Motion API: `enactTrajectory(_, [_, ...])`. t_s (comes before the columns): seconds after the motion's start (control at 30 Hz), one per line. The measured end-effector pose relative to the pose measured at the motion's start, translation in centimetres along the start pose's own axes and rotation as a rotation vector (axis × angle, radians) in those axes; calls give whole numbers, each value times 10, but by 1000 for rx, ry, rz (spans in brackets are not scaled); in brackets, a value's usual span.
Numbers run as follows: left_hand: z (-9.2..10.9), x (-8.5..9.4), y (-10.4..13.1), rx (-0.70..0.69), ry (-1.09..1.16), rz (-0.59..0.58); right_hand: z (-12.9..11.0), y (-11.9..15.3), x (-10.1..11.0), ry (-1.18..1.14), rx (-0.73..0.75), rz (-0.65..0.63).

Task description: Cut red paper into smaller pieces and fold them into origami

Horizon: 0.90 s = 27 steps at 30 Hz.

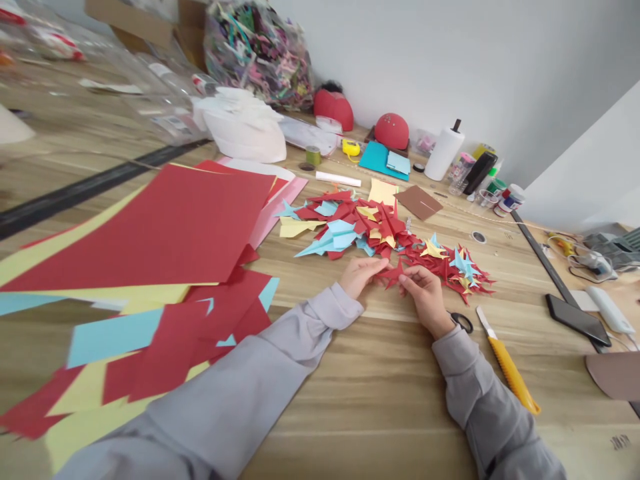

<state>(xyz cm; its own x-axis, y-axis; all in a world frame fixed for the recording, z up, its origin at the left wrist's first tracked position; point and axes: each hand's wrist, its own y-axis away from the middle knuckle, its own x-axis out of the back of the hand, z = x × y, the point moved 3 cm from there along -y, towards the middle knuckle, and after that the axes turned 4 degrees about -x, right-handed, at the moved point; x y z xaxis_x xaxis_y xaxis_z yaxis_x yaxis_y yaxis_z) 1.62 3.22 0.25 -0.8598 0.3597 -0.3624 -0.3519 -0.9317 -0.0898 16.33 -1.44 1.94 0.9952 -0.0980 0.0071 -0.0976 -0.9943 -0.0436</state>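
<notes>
Between my two hands is a red folded paper star (393, 274) with pointed tips. My left hand (361, 275) pinches its left side, and the fingers of my right hand (424, 293) close on its right side. Just beyond lies a heap of folded paper planes (336, 237) in red, blue and yellow. To the right of that heap is a pile of paper stars (453, 263), mostly red with some yellow and blue. Black-handled scissors (461, 322) lie partly hidden behind my right wrist. A yellow utility knife (510, 367) rests to the right of my right forearm.
Large red and yellow sheets (165, 227) and cut paper pieces (170, 340) cover the left side. At the back are a bag of scraps (257, 53), a yellow tape measure (351, 147), a white roll (445, 153) and paint jars (510, 200). A phone (577, 319) lies right.
</notes>
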Motion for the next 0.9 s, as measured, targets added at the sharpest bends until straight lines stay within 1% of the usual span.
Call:
enactTrajectory(0.1, [2,0,1,-87,-119,9,0,0,0,2,0,7])
enactTrajectory(0.17, [4,-1,2,-112,-173,24,0,0,0,20,6,1])
enactTrajectory(0.33, [5,-2,3,-97,-194,-17,1,0,0,56,15,-26])
enactTrajectory(0.5, [1,1,2,-124,-237,26,0,1,-3,100,44,-49])
enactTrajectory(0.6, [-1,2,2,-128,-235,33,-1,2,-5,111,58,-72])
enactTrajectory(0.77, [1,1,3,-123,-206,23,-2,3,-6,100,48,-106])
enactTrajectory(0.9, [4,0,4,-128,-197,14,-1,3,-5,36,41,-124])
